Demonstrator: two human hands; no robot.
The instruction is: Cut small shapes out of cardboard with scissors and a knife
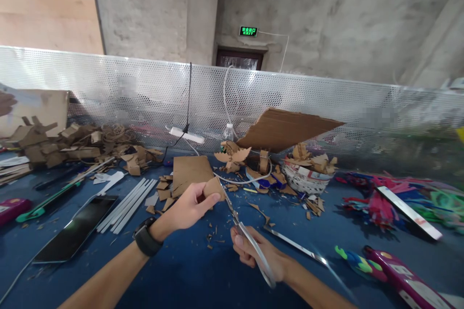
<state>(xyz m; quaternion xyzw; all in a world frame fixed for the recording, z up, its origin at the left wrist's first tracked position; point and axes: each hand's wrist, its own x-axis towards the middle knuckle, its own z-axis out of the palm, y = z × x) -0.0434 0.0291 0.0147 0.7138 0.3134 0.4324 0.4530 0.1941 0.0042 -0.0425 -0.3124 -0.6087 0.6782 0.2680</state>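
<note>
My left hand (pixel 190 206), with a black watch on its wrist, pinches a small piece of brown cardboard (pixel 214 187) near the middle of the view. In my right hand (pixel 253 251) is a pair of scissors (pixel 259 253), with its blades pointing up and left to the right edge of that piece. How far the blades are apart is too small to tell. Just behind my left hand lies a larger square of cardboard (pixel 190 171), with small cut pieces (pixel 165 186) at its left.
White strips (pixel 128 205) and a black tablet (pixel 76 229) lie left. A basket of scraps (pixel 308 176) stands behind right; a metal blade or ruler (pixel 297 245) and a purple glue gun (pixel 406 280) lie right. A person's hand (pixel 6 103) shows far left.
</note>
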